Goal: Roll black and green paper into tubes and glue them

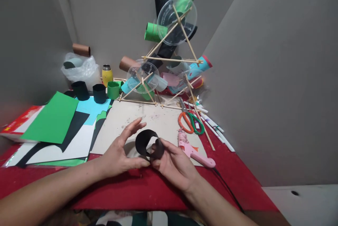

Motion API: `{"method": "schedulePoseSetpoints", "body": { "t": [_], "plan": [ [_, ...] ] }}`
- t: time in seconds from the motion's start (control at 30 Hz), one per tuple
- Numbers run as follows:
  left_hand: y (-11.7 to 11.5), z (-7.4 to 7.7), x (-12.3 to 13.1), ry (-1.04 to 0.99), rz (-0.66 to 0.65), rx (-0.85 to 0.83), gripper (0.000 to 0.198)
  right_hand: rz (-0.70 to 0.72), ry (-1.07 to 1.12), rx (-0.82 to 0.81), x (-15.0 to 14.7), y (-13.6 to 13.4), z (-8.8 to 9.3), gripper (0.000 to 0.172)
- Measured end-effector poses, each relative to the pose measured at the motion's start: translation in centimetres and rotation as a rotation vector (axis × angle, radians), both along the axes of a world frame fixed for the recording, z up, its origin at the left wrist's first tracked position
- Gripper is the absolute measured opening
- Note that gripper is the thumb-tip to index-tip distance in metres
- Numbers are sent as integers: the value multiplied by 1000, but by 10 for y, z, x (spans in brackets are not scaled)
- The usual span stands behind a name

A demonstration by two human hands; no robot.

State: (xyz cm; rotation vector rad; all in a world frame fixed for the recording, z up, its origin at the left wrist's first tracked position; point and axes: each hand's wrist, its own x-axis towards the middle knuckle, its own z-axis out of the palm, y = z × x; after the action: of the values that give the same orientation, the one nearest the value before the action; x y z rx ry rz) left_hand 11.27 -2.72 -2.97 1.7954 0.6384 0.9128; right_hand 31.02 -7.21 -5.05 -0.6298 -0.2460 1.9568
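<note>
A black paper ring [143, 142] is held over the front of a pale board [116, 120]. My right hand [175, 160] grips its right side, the thumb outside and a finger showing through the opening. My left hand [124, 150] is open at the ring's left, fingers spread. Its thumb reaches under the ring's lower edge; whether it touches I cannot tell. To the right of my right hand lies a pink glue gun [194, 153] with a black cord. Orange-handled scissors [185, 122] and green-handled scissors [196, 123] rest just beyond it.
Stick frames carrying clear plastic discs [163, 35] and coloured tubes stand at the back. Coloured paper sheets [51, 116] pile up at left. Black paper rings [99, 93], a green ring [113, 90] and a yellow bottle [107, 75] stand behind them. White sticks [218, 132] lie at right.
</note>
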Motion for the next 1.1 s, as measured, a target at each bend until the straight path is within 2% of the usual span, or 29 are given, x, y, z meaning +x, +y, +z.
{"method": "schedulePoseSetpoints", "body": {
  "t": [0.1,0.27,0.33,0.5,0.57,0.7,0.8,0.9,1.0,1.1],
  "plan": [
    [-1,-1,2,39,-50,-35,101,43,6,-1,-5,1,-4,16],
    [-1,-5,3,40,-86,-5,91,51,-102,28,-12,1,-3,18],
    [-1,-5,2,34,-75,37,87,51,-212,78,-12,-1,1,19],
    [-1,-5,2,42,-41,97,84,64,-552,220,2,-6,9,34],
    [-1,-7,2,63,-23,98,84,26,-721,250,12,-8,12,39],
    [1,-13,5,105,-3,86,83,-203,-1100,346,29,-14,28,40],
    [2,-19,6,133,5,92,86,-270,-1340,546,27,-19,49,24],
    [2,-22,7,147,0,102,89,-290,-1555,855,19,-18,65,12],
    [2,-23,8,164,-1,137,89,-239,-1755,1103,12,-12,71,10],
    [2,-24,9,187,7,165,90,-129,-1965,1207,8,-6,69,8]
  ]
}}
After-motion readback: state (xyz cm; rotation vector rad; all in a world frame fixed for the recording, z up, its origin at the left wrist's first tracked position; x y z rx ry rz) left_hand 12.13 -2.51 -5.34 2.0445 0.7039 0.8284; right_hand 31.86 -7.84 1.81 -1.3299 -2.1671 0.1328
